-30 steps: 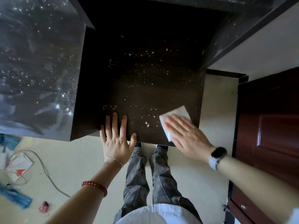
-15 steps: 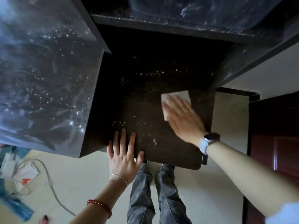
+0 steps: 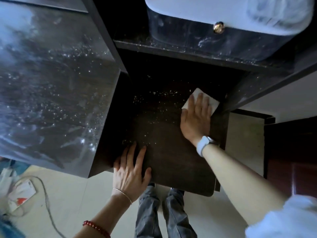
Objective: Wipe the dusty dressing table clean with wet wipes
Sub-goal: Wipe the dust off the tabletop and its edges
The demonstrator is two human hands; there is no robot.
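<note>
On the left a raised glossy top (image 3: 51, 86) carries thick dust, and beside it the left hand (image 3: 130, 170) lies flat with straight, slightly spread fingers on the near edge of the lower dark shelf (image 3: 171, 160), apparently to brace the body while the other arm reaches in. Specks of dust (image 3: 154, 103) litter the middle of the shelf, while the patch nearer the front looks cleaner. At the far right corner the right hand (image 3: 195, 119) presses the white wipe (image 3: 204, 100) down under flat, extended fingers, likely so the whole sheet drags dust along.
</note>
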